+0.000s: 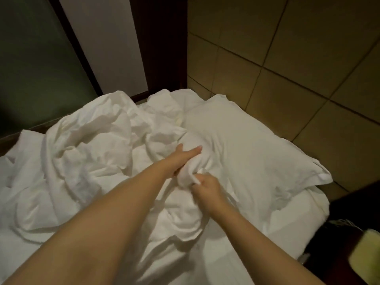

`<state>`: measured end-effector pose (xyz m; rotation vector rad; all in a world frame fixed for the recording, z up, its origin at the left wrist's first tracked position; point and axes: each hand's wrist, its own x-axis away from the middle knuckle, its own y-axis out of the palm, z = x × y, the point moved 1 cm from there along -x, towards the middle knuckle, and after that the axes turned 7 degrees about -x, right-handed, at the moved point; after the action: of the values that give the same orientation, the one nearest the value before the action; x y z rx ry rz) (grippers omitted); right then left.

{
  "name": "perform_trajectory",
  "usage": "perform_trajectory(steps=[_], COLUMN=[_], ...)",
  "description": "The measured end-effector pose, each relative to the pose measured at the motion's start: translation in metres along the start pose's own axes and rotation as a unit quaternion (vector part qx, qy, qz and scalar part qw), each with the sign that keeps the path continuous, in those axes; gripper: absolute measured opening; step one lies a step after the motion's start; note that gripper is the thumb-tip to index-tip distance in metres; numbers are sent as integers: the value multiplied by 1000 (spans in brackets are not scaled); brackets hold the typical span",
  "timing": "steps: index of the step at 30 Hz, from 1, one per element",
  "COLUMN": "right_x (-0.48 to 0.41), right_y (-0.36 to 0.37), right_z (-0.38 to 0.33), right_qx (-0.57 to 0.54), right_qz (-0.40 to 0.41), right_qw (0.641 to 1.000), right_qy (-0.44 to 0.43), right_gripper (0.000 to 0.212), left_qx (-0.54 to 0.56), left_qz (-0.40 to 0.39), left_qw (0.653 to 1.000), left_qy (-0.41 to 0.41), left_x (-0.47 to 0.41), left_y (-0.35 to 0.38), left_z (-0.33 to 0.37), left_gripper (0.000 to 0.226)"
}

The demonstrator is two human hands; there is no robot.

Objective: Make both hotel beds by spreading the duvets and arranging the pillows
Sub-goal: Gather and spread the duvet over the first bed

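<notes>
Both hands met at a wad of white cloth in the middle of the bed. The right hand [207, 188] gripped it from the near side, fingers curled tight into the folds. The left hand [185, 161] held it from the left, lower fingers hooked under the bunch while one finger and the thumb lay straighter along the top. The wad looked to be part of the duvet [92, 153], though where the gathered cloth ended and the pillowcase began was hard to make out.

The duvet lay unspread, a soft, heavily creased heap of ridges and hollows filling the left and middle of the bed. Just right of the hands, touching the bunch, lay a plump rectangular pillow [257, 153] with a flat flanged border. Smooth white sheet [226, 256] showed at the near right. Bare forearms hid much of the near bedding.

Behind the pillow stood a padded wall [298, 58] of tan square panels with dark seams. Farther left were a dark wooden post [162, 42], a pale panel [107, 44] and a dull green surface [35, 58]. At the near right, a dark piece of furniture [349, 210] and a blurred yellowish object [366, 251] were cut off by the frame edge.
</notes>
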<state>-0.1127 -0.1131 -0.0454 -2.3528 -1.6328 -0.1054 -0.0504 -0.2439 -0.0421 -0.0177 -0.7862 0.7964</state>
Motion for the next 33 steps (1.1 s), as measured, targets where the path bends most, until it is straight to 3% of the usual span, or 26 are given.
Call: perform_trajectory(steps=[2, 4, 7, 9, 11, 13, 16, 18, 22, 24, 29, 33], right_x=[16, 23, 12, -10, -26, -27, -6, 7, 18, 13, -37, -103], right_y=[-10, -26, -69, -103, -125, -127, -121, -124, -133, -139, -145, -134], right_z=[-2, -1, -3, 5, 29, 59, 88, 94, 95, 96, 102, 92], right_qx=[84, 102, -51, 79, 230, 272, 311, 317, 319, 316, 389, 436], right_qz=[-78, -58, 167, 225, 164, 104, 86, 102, 122, 133, 92, 6], right_qw=[993, 993, 984, 970, 940, 913, 895, 899, 910, 918, 912, 900], right_qy=[-5, -2, -18, 47, 191, 287, 307, 284, 235, 201, 94, 18], right_gripper=[32, 34, 18, 37, 59, 72, 77, 78, 55, 53, 88, 106], left_qx=[-117, -222, -196, -246, -269, -281, -228, -189, -187, -204, -333, -323], left_qz=[57, 57, -73, -177, -272, -268, -293, -333, -185, -103, 18, 103], left_qw=[992, 973, 976, 949, 921, 919, 925, 922, 965, 973, 943, 937], left_qy=[-3, 7, 69, 90, 76, 70, 78, 48, 29, 31, 18, -81], left_x=[-2, 9, 54, 84, 94, 91, 76, 67, 34, 17, -30, -68], left_y=[24, 53, 98, 127, 152, 160, 156, 150, 137, 126, 116, 109], left_z=[4, 12, 7, -2, -10, -15, -26, -30, -21, -13, -9, -14], left_gripper=[71, 40, 35, 33, 22, 4, 7, 25, 35, 41, 77, 96])
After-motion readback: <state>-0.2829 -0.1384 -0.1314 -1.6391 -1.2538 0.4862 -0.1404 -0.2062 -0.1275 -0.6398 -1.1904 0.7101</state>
